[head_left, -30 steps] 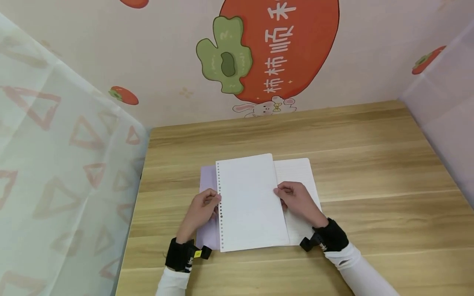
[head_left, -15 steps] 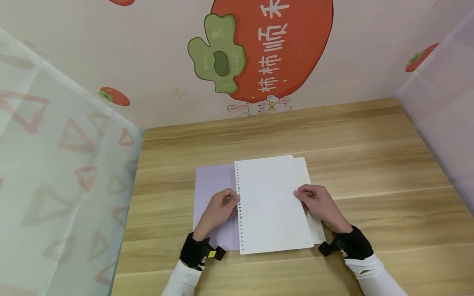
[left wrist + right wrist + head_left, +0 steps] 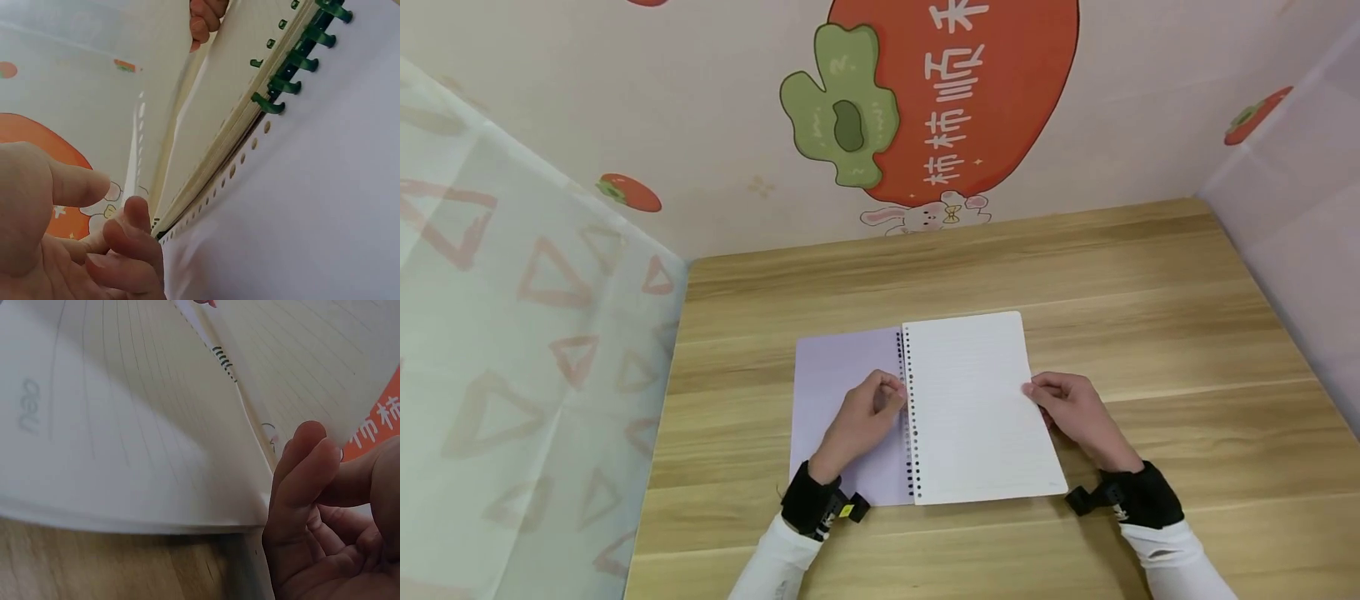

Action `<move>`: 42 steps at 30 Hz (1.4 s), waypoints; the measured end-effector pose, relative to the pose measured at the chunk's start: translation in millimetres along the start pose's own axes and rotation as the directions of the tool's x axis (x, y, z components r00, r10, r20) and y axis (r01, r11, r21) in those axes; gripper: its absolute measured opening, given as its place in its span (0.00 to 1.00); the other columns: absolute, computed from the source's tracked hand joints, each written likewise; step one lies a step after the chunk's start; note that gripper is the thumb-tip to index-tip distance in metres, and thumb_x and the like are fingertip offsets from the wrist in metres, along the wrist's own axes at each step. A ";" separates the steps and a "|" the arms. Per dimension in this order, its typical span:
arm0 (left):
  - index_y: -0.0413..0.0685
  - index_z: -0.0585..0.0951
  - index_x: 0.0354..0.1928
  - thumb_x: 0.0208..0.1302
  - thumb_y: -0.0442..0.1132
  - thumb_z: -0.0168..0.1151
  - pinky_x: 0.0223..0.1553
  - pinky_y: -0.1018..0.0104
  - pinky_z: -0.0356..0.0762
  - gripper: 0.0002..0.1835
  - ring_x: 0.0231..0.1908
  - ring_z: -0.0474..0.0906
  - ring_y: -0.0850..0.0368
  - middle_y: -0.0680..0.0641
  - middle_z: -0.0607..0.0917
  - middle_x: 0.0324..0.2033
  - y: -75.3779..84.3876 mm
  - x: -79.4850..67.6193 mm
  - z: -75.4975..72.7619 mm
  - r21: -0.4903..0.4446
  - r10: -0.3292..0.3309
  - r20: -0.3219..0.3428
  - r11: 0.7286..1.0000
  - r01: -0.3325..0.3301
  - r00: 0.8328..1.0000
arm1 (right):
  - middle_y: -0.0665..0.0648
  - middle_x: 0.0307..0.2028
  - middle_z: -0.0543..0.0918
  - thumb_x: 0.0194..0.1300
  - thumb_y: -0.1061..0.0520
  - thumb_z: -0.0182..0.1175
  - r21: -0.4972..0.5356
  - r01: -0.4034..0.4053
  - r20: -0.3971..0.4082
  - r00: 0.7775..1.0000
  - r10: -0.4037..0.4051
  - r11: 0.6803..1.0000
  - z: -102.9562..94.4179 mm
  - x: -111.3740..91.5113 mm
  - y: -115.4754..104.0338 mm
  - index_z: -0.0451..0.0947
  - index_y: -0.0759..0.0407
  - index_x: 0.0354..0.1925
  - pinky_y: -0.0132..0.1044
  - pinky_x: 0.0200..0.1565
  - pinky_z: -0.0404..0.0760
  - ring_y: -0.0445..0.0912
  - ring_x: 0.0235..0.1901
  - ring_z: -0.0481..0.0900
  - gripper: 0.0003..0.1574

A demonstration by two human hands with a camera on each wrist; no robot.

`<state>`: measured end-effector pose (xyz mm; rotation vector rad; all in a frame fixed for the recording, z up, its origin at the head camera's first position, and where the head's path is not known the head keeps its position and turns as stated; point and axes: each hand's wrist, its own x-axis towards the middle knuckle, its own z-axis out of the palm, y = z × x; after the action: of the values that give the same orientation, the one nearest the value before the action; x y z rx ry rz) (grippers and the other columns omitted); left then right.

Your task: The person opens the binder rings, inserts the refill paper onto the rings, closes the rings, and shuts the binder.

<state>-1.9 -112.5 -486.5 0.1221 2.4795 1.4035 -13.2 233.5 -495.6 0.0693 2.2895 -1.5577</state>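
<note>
A white lined loose-leaf sheet [image 3: 973, 408] with a punched left edge is held over an open ring notebook whose purple cover [image 3: 842, 367] lies to the left. My left hand [image 3: 863, 421] pinches the sheet's holed edge beside the binding. On the opposite edge, my right hand [image 3: 1075, 412] pinches the sheet between thumb and fingers. Green binding rings [image 3: 294, 62] stand out from the stacked pages [image 3: 219, 150] in the left wrist view, with the sheet raised above the stack. The right wrist view shows the lower page [image 3: 125, 444] under the raised sheet [image 3: 294, 362].
The notebook rests on a wood-grain table [image 3: 1150, 333]. A pale wall [image 3: 722, 100] with a large red persimmon print [image 3: 985, 100] stands behind, and a pale curtain [image 3: 535, 333] hangs on the left. A band with a small camera [image 3: 816, 500] sits on each wrist.
Both hands have carried the sheet rightward across the notebook. The sheet now lines up over the right-hand pages, its holes beside the binding, and more of the purple cover shows.
</note>
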 end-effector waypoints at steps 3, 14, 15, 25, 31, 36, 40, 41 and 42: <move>0.53 0.79 0.55 0.77 0.46 0.56 0.37 0.63 0.74 0.12 0.32 0.75 0.59 0.54 0.82 0.39 2.9 0.8 -1.9 0.025 0.066 -0.026 0.998 -0.065 0.997 | 0.54 0.19 0.74 0.75 0.44 0.59 0.007 0.004 0.013 1.000 -0.004 1.000 -2.3 1.2 1.2 0.83 0.66 0.46 0.35 0.20 0.68 0.44 0.18 0.68 0.25; 0.47 0.76 0.69 0.76 0.50 0.57 0.67 0.43 0.60 0.25 0.69 0.62 0.42 0.46 0.71 0.73 1.1 6.6 2.5 0.408 0.293 -0.014 0.875 -0.262 0.956 | 0.54 0.20 0.75 0.73 0.45 0.61 0.061 -0.027 0.045 0.999 0.024 0.998 0.1 4.1 3.3 0.82 0.70 0.46 0.34 0.21 0.69 0.43 0.18 0.69 0.25; 0.48 0.75 0.71 0.77 0.51 0.56 0.68 0.42 0.59 0.26 0.70 0.61 0.41 0.46 0.69 0.75 1.2 7.2 3.6 0.431 0.289 -0.002 0.864 -0.260 0.957 | 0.54 0.20 0.75 0.74 0.46 0.61 0.060 -0.028 0.044 0.999 0.026 0.998 -0.4 4.0 3.8 0.82 0.69 0.46 0.34 0.21 0.69 0.43 0.19 0.70 0.25; 0.50 0.70 0.77 0.80 0.54 0.48 0.67 0.33 0.56 0.30 0.74 0.57 0.35 0.45 0.63 0.79 4.9 14.8 9.7 0.536 0.282 0.046 0.803 -0.262 0.958 | 0.54 0.24 0.81 0.75 0.48 0.60 0.025 -0.007 0.038 0.999 0.006 1.000 -2.8 6.5 8.3 0.83 0.69 0.46 0.33 0.24 0.74 0.42 0.22 0.75 0.22; 0.51 0.69 0.78 0.80 0.55 0.46 0.69 0.34 0.54 0.30 0.74 0.56 0.36 0.46 0.62 0.80 4.3 19.5 11.0 0.549 0.272 0.057 0.795 -0.257 0.961 | 0.54 0.22 0.79 0.75 0.49 0.60 0.014 0.002 0.038 0.999 -0.002 1.000 -5.2 5.7 7.1 0.83 0.69 0.44 0.33 0.24 0.72 0.43 0.21 0.74 0.22; 0.52 0.69 0.78 0.80 0.55 0.47 0.69 0.34 0.53 0.30 0.74 0.56 0.36 0.47 0.62 0.80 2.7 21.7 11.1 0.546 0.281 0.061 0.794 -0.268 0.958 | 0.56 0.21 0.78 0.75 0.47 0.60 -0.004 0.008 0.034 0.999 -0.008 1.000 -7.8 5.3 6.2 0.83 0.69 0.44 0.33 0.24 0.72 0.45 0.21 0.74 0.23; 0.53 0.70 0.77 0.80 0.54 0.46 0.69 0.34 0.53 0.29 0.74 0.56 0.36 0.47 0.61 0.80 2.8 22.6 11.1 0.539 0.280 0.072 0.797 -0.274 0.957 | 0.57 0.23 0.79 0.75 0.47 0.60 -0.010 0.014 0.039 0.999 -0.013 1.000 -10.0 5.9 5.2 0.83 0.69 0.45 0.34 0.25 0.74 0.45 0.22 0.75 0.23; 0.53 0.70 0.77 0.80 0.54 0.46 0.69 0.34 0.53 0.29 0.75 0.56 0.36 0.47 0.61 0.80 2.9 22.9 11.2 0.537 0.278 0.077 0.797 -0.275 0.957 | 0.57 0.23 0.79 0.75 0.48 0.60 -0.009 0.014 0.040 0.999 -0.014 1.000 -10.5 6.2 4.9 0.83 0.69 0.45 0.34 0.25 0.74 0.45 0.22 0.75 0.23; 0.53 0.70 0.77 0.80 0.54 0.46 0.69 0.34 0.53 0.29 0.74 0.56 0.36 0.47 0.61 0.80 3.1 23.1 11.2 0.535 0.280 0.080 0.798 -0.278 0.957 | 0.56 0.23 0.79 0.75 0.48 0.60 -0.009 0.014 0.041 0.999 -0.013 1.000 -11.0 6.6 4.6 0.83 0.69 0.45 0.34 0.26 0.75 0.44 0.22 0.75 0.23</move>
<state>-21.0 -96.7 -494.1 0.6288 2.8800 0.7322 -21.2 244.1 -498.3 0.0198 2.2702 -1.5407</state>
